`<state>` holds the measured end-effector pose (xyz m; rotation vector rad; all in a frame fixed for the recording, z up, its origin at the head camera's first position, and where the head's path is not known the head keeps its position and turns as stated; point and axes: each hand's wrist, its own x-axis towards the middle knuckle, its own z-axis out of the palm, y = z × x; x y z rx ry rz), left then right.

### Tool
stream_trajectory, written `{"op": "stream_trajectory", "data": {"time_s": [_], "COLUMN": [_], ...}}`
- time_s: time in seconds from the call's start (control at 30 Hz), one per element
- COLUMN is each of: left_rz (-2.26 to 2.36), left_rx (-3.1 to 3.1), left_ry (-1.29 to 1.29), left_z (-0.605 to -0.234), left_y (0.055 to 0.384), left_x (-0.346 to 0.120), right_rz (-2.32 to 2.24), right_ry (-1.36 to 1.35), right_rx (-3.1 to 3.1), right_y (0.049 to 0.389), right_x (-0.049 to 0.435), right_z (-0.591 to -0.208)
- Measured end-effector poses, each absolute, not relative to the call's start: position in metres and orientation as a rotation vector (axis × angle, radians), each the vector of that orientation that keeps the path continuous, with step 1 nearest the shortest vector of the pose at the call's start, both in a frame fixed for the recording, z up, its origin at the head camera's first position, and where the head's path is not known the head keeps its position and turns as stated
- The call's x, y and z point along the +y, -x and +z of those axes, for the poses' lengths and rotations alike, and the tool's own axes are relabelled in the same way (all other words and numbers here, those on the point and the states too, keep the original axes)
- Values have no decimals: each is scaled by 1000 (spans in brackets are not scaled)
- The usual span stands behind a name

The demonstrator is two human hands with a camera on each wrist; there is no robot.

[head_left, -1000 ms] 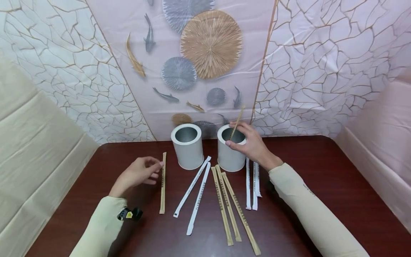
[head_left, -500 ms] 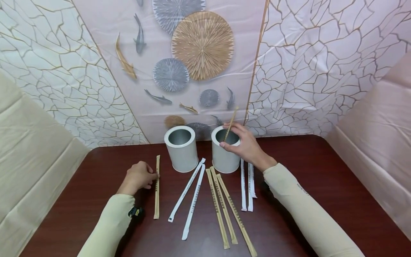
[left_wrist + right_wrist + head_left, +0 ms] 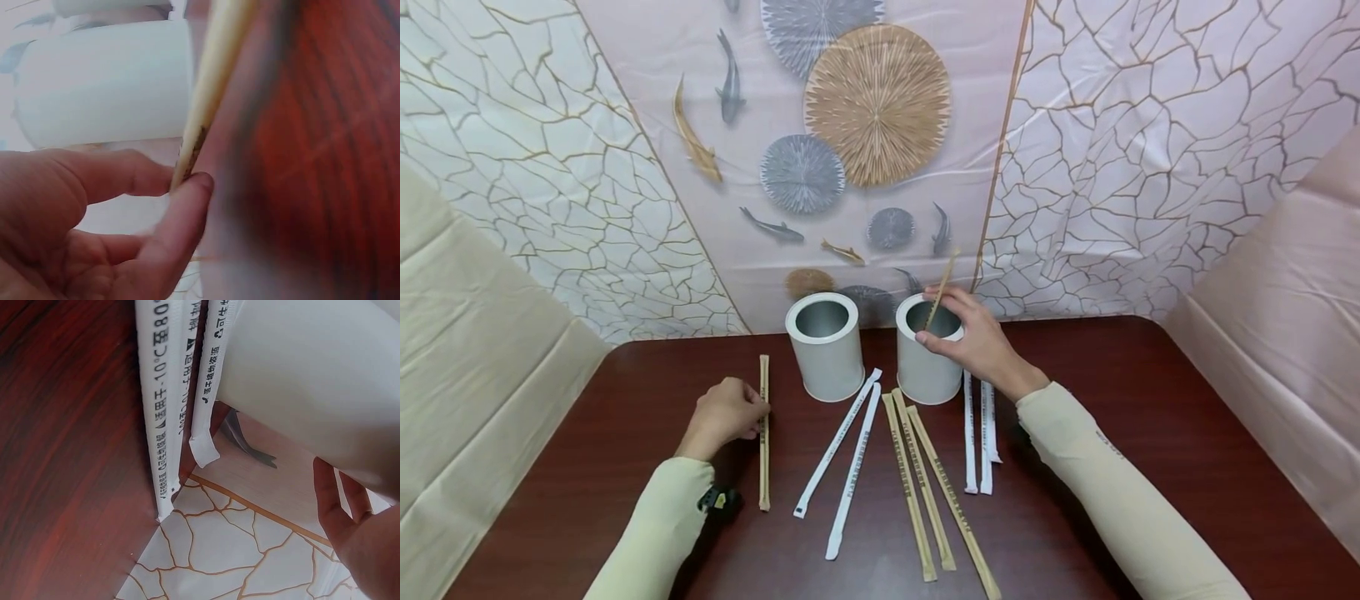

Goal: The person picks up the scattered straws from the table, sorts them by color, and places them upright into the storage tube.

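My left hand (image 3: 724, 417) pinches a brown paper-wrapped straw (image 3: 764, 471) at the left, between thumb and finger. The left wrist view shows the wrapped straw (image 3: 215, 75) running up from those fingertips. My right hand (image 3: 988, 342) grips the right white can (image 3: 928, 375) at its rim, thumb at the near side and fingers at the far side. A brown wrapped straw (image 3: 943, 287) leans up out of this can, its lower end hidden inside. In the right wrist view, fingers (image 3: 334, 500) show at the edge of the can (image 3: 300, 381).
Left of the gripped can stands another white can (image 3: 831, 367). Two white wrapped straws (image 3: 853, 475), several brown ones (image 3: 917, 492) and several white ones (image 3: 977, 442) lie on the dark red table (image 3: 1060, 533). A patterned cloth (image 3: 1112, 167) hangs behind.
My left hand has come down onto the brown straw at the left and now pinches it, shifting it slightly. My right hand stays at the can. The head view has swung a little.
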<state>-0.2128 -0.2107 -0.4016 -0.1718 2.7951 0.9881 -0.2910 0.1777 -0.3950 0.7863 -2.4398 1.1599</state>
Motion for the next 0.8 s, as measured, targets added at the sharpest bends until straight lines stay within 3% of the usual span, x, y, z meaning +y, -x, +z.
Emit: {"op": "stream_trajectory", "data": {"time_s": [0.47, 0.8], "left_rz": [1567, 1889], "left_rx": [2877, 2877], "left_ry": [-173, -445], "left_z": [-314, -265], "left_y": [191, 205], "left_x": [-179, -130], "right_rz": [1153, 1158], "right_ry": [-803, -791], "right_rx": [-2404, -2412], "right_y": [292, 292], "right_x": [179, 177], "right_z": [-396, -397]}}
